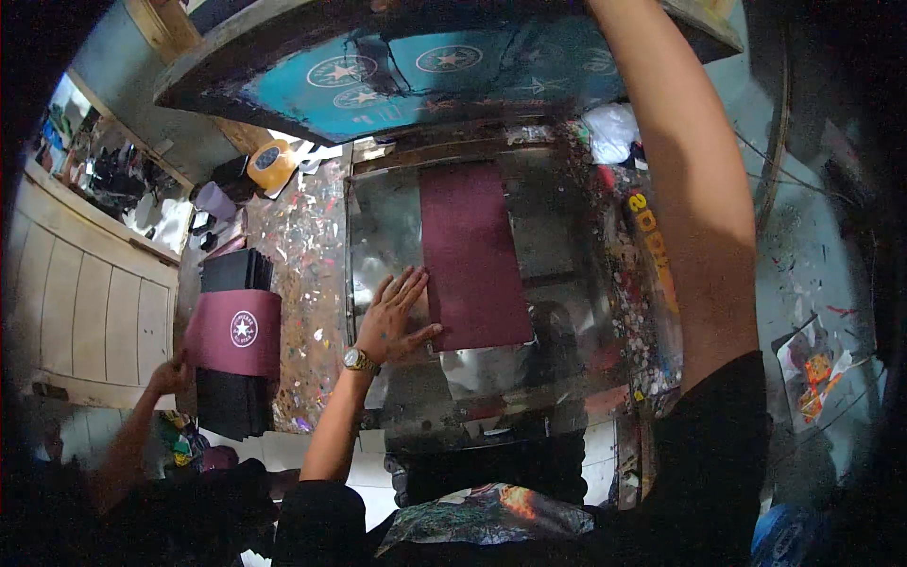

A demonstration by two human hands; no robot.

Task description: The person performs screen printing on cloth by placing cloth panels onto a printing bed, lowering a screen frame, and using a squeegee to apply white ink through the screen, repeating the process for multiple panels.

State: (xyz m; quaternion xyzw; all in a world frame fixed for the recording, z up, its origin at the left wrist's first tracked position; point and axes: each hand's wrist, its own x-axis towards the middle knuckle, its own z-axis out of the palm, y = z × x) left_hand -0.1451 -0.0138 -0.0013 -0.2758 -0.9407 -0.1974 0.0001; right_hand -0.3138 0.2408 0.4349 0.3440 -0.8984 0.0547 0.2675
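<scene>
My left hand (389, 319) lies with its fingers spread, their tips and thumb at the left edge of a plain maroon sheet (477, 255). That sheet lies flat on a dark, shiny glass-like tabletop (567, 378). A wristwatch (360, 359) sits on my left wrist. My right arm (694, 180) stretches up past the right side of a raised screen-printing frame (217, 71); the hand itself is beyond the upper edge. Tilted above the table, the frame shows its blue-green mesh (416, 80) with several pale round star designs.
At the left, another person's hand (170, 375) holds a maroon sheet with a white round print (236, 331) over a stack of black sheets (231, 402). A paint-spattered bench (307, 236), a yellow round-topped object (270, 168) and a white plastic bag (611, 132) surround the tabletop.
</scene>
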